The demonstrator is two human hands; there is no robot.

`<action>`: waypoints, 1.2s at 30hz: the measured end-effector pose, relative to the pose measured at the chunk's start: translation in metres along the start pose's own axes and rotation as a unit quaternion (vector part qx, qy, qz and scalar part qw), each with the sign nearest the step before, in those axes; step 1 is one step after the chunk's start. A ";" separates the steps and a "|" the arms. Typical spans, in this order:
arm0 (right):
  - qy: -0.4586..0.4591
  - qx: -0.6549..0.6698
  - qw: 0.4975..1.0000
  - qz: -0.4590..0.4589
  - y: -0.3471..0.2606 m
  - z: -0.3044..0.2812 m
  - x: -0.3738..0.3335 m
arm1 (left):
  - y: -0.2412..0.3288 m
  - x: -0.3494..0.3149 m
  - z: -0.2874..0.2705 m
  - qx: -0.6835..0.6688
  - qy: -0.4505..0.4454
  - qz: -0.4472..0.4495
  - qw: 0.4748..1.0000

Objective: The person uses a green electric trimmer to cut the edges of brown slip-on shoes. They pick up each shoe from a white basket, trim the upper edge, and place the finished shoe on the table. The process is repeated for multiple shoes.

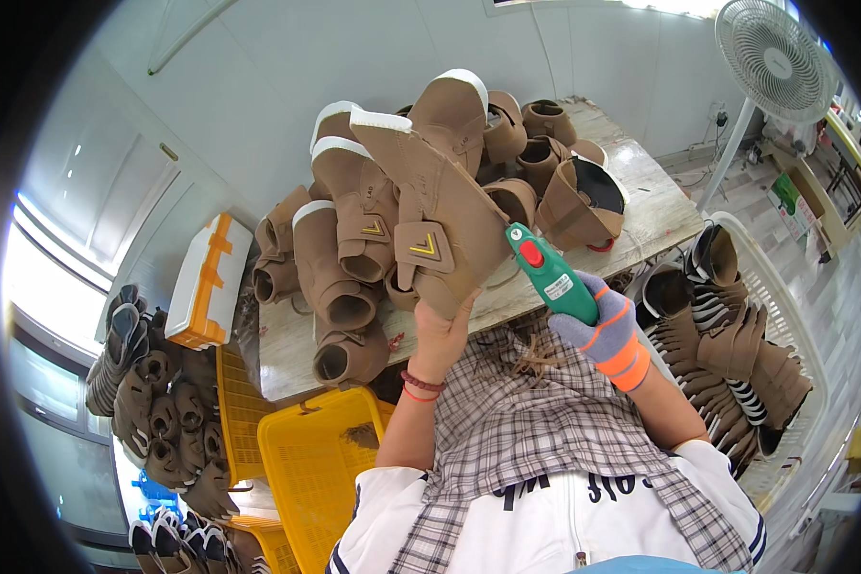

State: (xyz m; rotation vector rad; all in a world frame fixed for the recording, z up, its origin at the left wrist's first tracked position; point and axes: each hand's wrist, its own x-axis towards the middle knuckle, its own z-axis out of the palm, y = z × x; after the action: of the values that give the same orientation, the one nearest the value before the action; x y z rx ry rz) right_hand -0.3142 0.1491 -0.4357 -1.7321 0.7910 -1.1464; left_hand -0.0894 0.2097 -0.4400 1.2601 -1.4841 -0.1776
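Observation:
My bare left hand [442, 337] grips a brown shoe upper [459, 206] by its lower end and holds it upright over the table edge. The upper has a white band at its top and a strap with a yellow angular mark. My right hand [603, 330], in a grey and orange knit glove, is closed round a green hand-held power tool [557, 279] with a red button. The tool's front end is beside the right edge of the upper; I cannot tell whether it touches. Behind them, more brown uppers [354, 206] lie heaped on the table.
The worn table [655, 206] meets a pale wall. Yellow crates [316, 478] stand at the left near a white and orange box [206, 282] and stacked uppers [163, 421]. At right is a white basket [804, 335] full of uppers; a white fan [775, 62] stands beyond.

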 end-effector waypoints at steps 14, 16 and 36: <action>0.009 -0.043 0.998 0.047 -0.002 -0.012 0.000 | -0.032 -0.024 0.005 0.157 -0.039 0.147 0.976; -0.014 -0.008 0.996 0.084 -0.005 -0.011 -0.008 | -0.028 -0.018 0.006 0.127 -0.027 0.136 0.982; 0.016 -0.014 0.999 0.048 -0.005 -0.007 0.009 | -0.017 -0.028 -0.034 0.264 -0.058 0.179 0.946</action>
State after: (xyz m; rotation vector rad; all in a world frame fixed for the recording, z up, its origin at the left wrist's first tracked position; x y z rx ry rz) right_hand -0.3166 0.1410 -0.4262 -1.6840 0.9041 -1.1046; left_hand -0.0583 0.2412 -0.4571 1.3777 -1.9129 0.4216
